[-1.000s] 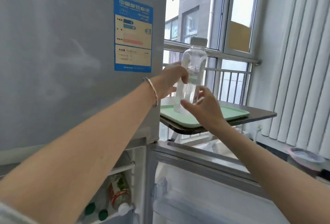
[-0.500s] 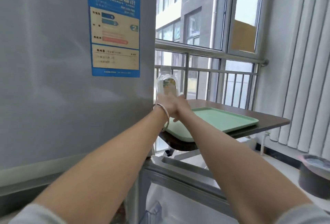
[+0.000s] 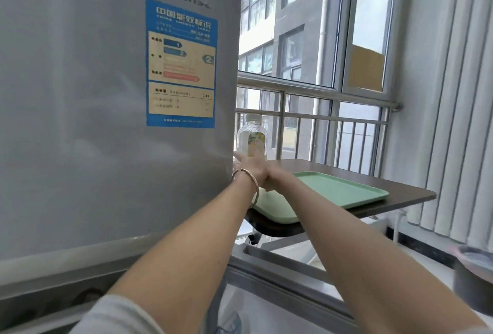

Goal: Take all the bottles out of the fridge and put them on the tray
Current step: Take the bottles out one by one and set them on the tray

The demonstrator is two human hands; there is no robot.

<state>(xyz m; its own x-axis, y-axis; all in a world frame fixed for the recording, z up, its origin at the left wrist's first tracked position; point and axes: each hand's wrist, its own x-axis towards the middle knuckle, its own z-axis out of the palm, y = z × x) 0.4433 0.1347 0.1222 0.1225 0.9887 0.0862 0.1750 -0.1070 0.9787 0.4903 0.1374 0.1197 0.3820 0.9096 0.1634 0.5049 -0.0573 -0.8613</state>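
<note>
Holding the clear plastic bottle with the yellow label (image 3: 252,137) low with your left hand (image 3: 250,167), right hand (image 3: 269,176) grip hidden. Light, slick, squashy — hold mid-body over the green tray (image 3: 346,189).

Dark brown table (image 3: 394,189) beside the fridge, carrying a pale green tray (image 3: 344,191).

The table stands by the railed window, its top dark brown with a rounded near corner and a lighter frame showing underneath; the green tray lies flat on it, long side running from the near left corner toward the far right, its raised rim just inside the table's near edge; bare table top shows behind the tray and at the far right end; a clear bottle (image 3: 252,137) with a yellow-printed label stands upright at the tray's left end, though its foot is hidden behind the hands; the rest of the tray is bare green.
</note>
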